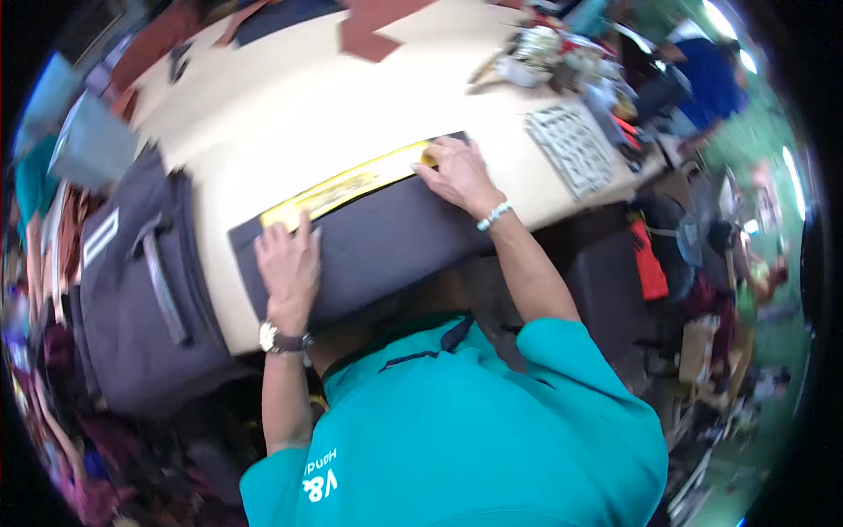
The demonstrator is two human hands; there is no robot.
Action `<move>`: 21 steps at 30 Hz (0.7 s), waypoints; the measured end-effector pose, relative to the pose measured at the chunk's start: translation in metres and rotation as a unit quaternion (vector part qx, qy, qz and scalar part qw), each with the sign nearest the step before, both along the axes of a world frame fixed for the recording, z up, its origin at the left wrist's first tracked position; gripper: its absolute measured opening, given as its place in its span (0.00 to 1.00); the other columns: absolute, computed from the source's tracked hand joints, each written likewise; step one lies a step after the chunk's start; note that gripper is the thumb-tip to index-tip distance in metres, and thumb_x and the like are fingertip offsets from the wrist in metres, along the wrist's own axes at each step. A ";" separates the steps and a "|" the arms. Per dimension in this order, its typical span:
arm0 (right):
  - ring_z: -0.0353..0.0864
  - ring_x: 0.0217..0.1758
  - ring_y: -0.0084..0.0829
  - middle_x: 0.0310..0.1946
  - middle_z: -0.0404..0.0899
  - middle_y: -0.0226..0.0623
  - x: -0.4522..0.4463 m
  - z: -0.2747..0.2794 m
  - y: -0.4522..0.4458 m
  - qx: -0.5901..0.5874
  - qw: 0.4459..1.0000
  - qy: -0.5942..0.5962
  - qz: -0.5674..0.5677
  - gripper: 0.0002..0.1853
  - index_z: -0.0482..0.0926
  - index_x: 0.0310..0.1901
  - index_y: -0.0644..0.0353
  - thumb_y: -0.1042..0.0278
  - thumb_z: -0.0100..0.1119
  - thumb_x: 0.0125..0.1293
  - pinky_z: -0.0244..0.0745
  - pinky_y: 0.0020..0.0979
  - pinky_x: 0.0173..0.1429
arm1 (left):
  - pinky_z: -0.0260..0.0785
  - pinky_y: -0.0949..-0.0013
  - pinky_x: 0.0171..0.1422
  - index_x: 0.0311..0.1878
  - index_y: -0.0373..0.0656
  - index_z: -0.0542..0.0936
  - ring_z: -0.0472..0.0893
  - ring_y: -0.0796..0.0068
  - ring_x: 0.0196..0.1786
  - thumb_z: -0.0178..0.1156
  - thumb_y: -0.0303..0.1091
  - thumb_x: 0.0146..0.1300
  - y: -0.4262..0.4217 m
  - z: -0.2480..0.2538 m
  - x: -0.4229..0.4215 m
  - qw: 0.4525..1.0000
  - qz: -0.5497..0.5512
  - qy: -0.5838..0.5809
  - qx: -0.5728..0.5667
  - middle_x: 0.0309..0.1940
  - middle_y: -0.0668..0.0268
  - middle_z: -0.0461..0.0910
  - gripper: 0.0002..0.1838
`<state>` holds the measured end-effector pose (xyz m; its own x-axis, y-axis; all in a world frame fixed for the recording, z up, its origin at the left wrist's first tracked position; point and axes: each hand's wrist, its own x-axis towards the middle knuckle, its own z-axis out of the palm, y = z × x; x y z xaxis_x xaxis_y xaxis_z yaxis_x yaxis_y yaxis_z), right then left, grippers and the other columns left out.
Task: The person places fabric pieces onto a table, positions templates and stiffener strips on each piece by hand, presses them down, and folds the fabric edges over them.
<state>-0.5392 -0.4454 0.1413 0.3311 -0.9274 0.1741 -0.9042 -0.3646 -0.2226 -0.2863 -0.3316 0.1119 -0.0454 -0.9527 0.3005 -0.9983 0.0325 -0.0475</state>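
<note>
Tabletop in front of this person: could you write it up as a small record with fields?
surface: pale, smooth table
workpiece: dark, flat, cloth-like piece
on workpiece: long, flat yellow strip, material unclear
left hand: fingers spread at the strip's left end
right hand: fingers at the strip's right end
left side: dark folded cloth pile
right side: pale, dark-patterned flat panel

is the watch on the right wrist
No, the watch is at the wrist of the left hand, and the right hand has a pale bracelet.
</note>
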 end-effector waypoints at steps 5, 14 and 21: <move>0.77 0.47 0.43 0.41 0.80 0.42 -0.077 -0.003 -0.022 -0.131 0.975 -0.124 -0.126 0.13 0.81 0.39 0.61 0.61 0.55 0.59 0.70 0.39 0.54 | 0.65 0.58 0.48 0.56 0.48 0.74 0.74 0.60 0.41 0.55 0.44 0.63 -0.002 0.006 0.000 1.000 -0.012 -0.026 0.009 0.34 0.57 0.72 0.20; 0.78 0.46 0.48 0.41 0.78 0.48 -0.178 -0.002 -0.029 -0.086 0.901 -0.061 -0.421 0.17 0.75 0.44 0.62 0.59 0.56 0.58 0.73 0.45 0.49 | 0.65 0.61 0.44 0.57 0.48 0.73 0.73 0.61 0.41 0.55 0.43 0.63 0.000 0.001 -0.003 1.000 0.001 -0.020 0.003 0.34 0.58 0.70 0.21; 0.77 0.51 0.49 0.49 0.75 0.53 -0.169 -0.008 -0.042 -0.036 0.870 -0.056 -0.489 0.37 0.70 0.51 0.67 0.41 0.62 0.50 0.72 0.44 0.54 | 0.66 0.60 0.42 0.58 0.49 0.73 0.73 0.61 0.38 0.53 0.44 0.64 0.001 0.001 -0.002 0.999 -0.004 -0.033 -0.012 0.32 0.58 0.69 0.20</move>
